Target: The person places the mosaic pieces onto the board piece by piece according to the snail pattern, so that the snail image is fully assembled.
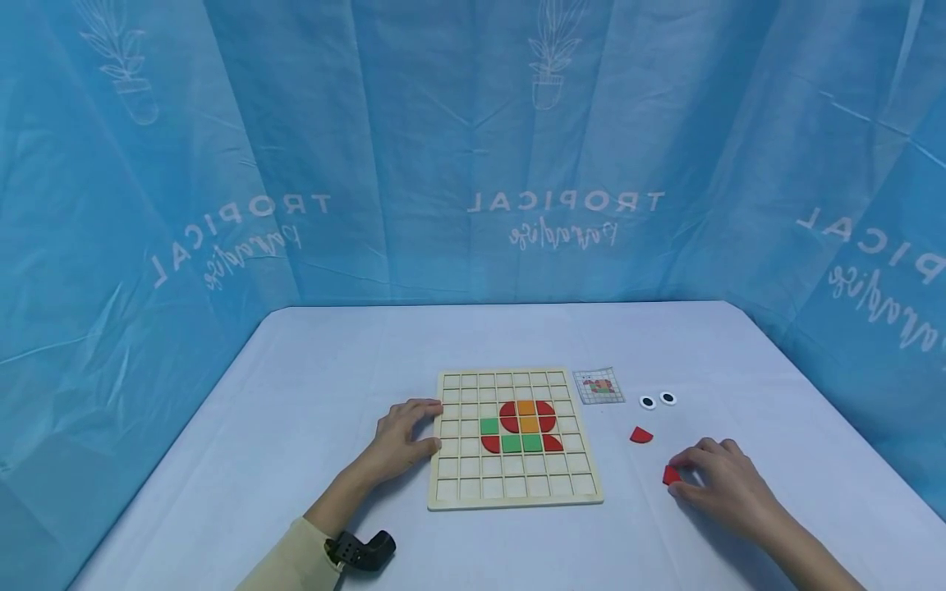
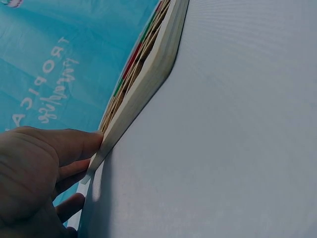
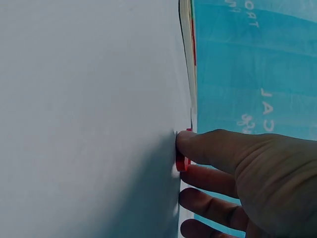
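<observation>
A wooden grid board [image 1: 469,490] lies flat on the table, with red quarter-circle, orange square and green square [image 1: 489,426] tiles in some of its cells. My left hand [image 1: 402,437] rests against the board's left edge, thumb and fingertips touching the rim; the left wrist view shows the thumb on the frame [image 2: 143,89]. To the right of the board, my right hand [image 1: 720,480] pinches a red tile [image 1: 671,475] between thumb and fingers, low at the tabletop. Fingers partly hide that tile [image 3: 181,159], so its full shape cannot be told.
Beyond the right hand lie a loose red quarter-circle tile [image 1: 641,435] and two round white eye pieces [image 1: 647,402] with black centres. A small printed pattern card [image 1: 599,386] sits by the board's upper right corner. Blue curtains [image 1: 473,148] surround the white table [image 1: 332,353].
</observation>
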The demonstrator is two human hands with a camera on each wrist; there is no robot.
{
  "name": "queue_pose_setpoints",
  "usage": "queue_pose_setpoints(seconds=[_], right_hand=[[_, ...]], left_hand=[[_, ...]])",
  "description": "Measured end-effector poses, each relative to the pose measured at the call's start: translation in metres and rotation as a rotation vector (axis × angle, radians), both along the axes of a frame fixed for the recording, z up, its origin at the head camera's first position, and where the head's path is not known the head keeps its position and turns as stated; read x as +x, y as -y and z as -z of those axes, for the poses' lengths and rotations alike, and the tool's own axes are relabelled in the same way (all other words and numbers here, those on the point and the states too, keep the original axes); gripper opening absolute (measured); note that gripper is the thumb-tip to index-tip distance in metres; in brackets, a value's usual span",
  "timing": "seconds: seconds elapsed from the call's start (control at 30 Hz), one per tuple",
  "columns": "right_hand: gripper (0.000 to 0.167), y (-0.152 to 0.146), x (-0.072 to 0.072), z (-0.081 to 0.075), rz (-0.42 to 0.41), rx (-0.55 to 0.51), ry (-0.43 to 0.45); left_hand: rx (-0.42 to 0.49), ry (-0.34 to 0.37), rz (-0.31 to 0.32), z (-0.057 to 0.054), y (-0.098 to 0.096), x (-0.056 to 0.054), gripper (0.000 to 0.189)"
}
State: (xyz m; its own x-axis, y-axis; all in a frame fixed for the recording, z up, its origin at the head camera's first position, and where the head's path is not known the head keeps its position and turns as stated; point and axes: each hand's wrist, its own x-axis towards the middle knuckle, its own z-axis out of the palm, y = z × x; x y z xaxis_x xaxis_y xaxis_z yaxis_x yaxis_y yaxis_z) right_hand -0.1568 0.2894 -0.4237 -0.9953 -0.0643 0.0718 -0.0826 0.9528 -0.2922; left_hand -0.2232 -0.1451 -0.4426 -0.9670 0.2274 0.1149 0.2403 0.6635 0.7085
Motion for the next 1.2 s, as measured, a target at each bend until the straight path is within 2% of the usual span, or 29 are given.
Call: queue_pose_setpoints(seconds=[0.47,0.73,0.9,1.2], right_hand=[[0.031,0.008,-0.005,0.003,0.011,0.019,-0.002],[0.03,0.032,-0.011,-0.005,-0.046,-0.039,-0.038],[0.023,0.06,-0.022,-0.011,-0.106,-0.055,-0.089],[0.024,0.114,-0.052,-0.017,-0.2,-0.13,-0.103]], left_hand=[[-0.004,0.008,0.001,0.001,0.0,0.0,0.047],[-0.005,-0.002,0.004,0.002,0.0,-0.001,0.046],[-0.004,-0.001,0.0,0.002,0.0,-0.001,0.046],[-0.012,-0.004,-0.002,0.001,0.0,0.0,0.046]])
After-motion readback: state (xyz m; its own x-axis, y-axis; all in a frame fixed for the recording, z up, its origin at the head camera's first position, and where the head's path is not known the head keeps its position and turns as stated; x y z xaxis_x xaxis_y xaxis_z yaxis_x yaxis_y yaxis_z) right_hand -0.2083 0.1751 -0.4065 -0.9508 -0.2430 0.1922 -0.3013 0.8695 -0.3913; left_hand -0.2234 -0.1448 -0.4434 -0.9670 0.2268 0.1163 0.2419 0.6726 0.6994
